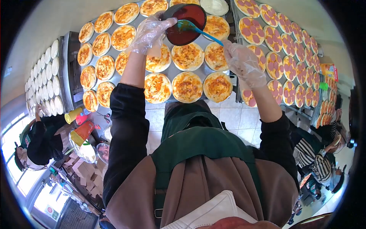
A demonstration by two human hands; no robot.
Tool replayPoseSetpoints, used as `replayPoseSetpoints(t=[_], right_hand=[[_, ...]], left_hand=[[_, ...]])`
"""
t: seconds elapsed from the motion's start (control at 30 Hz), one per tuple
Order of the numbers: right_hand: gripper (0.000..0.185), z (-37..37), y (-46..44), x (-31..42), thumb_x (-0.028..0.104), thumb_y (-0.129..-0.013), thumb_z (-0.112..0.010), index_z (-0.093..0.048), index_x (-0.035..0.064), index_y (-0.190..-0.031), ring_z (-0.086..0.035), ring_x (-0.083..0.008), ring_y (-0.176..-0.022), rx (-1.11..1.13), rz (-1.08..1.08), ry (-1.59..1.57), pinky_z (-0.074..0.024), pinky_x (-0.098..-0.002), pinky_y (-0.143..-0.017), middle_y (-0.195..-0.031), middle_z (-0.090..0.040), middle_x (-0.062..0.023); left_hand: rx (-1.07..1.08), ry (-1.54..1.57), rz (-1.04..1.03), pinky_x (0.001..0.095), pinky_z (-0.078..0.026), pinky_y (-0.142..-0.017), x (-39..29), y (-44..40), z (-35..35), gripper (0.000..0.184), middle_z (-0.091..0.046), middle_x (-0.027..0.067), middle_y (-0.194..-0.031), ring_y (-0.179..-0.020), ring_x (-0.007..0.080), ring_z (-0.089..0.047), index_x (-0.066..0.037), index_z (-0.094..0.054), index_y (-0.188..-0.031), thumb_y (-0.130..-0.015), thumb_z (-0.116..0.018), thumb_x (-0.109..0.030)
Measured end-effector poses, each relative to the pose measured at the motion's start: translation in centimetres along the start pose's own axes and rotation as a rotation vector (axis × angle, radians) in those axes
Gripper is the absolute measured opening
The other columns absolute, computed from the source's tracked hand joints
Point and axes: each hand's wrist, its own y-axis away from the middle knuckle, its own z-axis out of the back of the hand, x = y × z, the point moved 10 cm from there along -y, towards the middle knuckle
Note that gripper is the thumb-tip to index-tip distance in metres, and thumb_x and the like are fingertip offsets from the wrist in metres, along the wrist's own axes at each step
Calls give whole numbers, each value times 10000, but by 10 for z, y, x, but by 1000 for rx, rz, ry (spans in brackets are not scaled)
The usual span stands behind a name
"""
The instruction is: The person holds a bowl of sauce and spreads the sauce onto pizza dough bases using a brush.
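My left hand [152,35], in a clear plastic glove, grips a dark bowl [172,13] tilted so that its inside faces me. Red sauce [192,17] coats that inside. In my right hand [244,64], also gloved, is the handle end of a blue spoon [207,36]; its head rests at the bowl's opening by my left fingers. Both hands are above a metal table [164,68] covered by rows of round sauce-topped pizza bases [187,56]. One plain white base [214,7] lies at the far edge, just beyond the bowl.
On the right, another table carries many pizzas topped with pink meat slices [274,63]. Plain dough rounds [49,87] fill a table at far left. Beside it are a co-worker [42,133], a yellow container [82,133] and cardboard boxes [84,171]. People in striped sleeves [322,166] stand at right.
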Motion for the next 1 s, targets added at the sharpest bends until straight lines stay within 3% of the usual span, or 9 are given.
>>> replayPoseSetpoints(t=[0.1, 0.43, 0.53, 0.6, 0.73, 0.8, 0.9, 0.93, 1.0], right_hand=[[238, -22, 2, -17, 190, -925, -540, -658, 89, -1104, -650, -374, -747, 92, -189, -156, -500, -429, -619, -827, -653, -206], [264, -47, 4, -17, 205, -915, -552, -675, 49, -1089, -654, -368, -721, 129, -145, -263, -488, -418, -618, -819, -644, -243], [281, -57, 6, -25, 214, -913, -557, -670, 39, -1102, -649, -290, -679, 174, -233, -373, -482, -379, -616, -782, -648, -216], [317, -67, 9, -26, 228, -908, -565, -664, 18, -1124, -577, -178, -609, 263, -304, -537, -466, -325, -603, -682, -623, -109], [340, -97, 19, -34, 257, -906, -589, -655, 21, -1142, -496, -94, -594, 459, -531, -840, -433, -278, -576, -681, -557, 3], [307, -96, 21, -35, 304, -903, -558, -662, 34, -1003, -520, -79, -603, 288, -536, -1135, -412, -269, -541, -705, -574, 26], [304, -110, 31, -33, 312, -919, -540, -649, 68, -1065, -463, -52, -569, 58, -804, -1625, -345, -223, -496, -708, -511, 41], [304, -103, 24, -33, 312, -919, -540, -649, 68, -1065, -463, -52, -569, 55, -797, -1622, -345, -223, -496, -708, -511, 41], [290, -101, 18, -14, 297, -925, -545, -642, 80, -1091, -468, -42, -596, 431, -764, -1440, -337, -222, -489, -730, -513, 29]], left_hand=[[-16, -63, -7, 310, -493, -835, 5, -6, -4, 688, -684, 163, -1043, -937, 198, -653, 50, -600, -1213, -762, -696, -460], [60, 75, 62, 328, -453, -946, 67, -31, -28, 857, -625, 227, -1173, -1099, 275, -602, 112, -492, -1299, -743, -710, -504], [78, 110, 65, 339, -447, -960, 80, -36, -32, 880, -604, 230, -1210, -1121, 277, -590, 106, -461, -1329, -745, -717, -499], [52, 114, 91, 343, -441, -966, 87, -36, -31, 851, -603, 223, -1206, -1123, 266, -581, 93, -461, -1336, -753, -727, -467], [73, 244, 112, 330, -442, -957, 81, -33, -39, 741, -615, 189, -1180, -1090, 243, -585, 76, -496, -1305, -780, -725, -394], [45, 320, 111, 316, -445, -941, 74, -34, -41, 615, -614, 153, -1179, -1066, 222, -586, 58, -531, -1268, -806, -714, -303], [-29, 473, 132, 311, -459, -930, 80, -41, -44, 526, -615, 123, -1159, -1032, 202, -594, 38, -537, -1247, -827, -690, -240], [-30, 475, 125, 311, -459, -930, 79, -44, -46, 526, -615, 123, -1159, -1032, 202, -594, 38, -537, -1247, -827, -690, -240], [-75, 797, 154, 308, -473, -924, 81, -44, -49, 498, -617, 99, -1126, -1015, 179, -595, 13, -523, -1253, -838, -672, -219]])
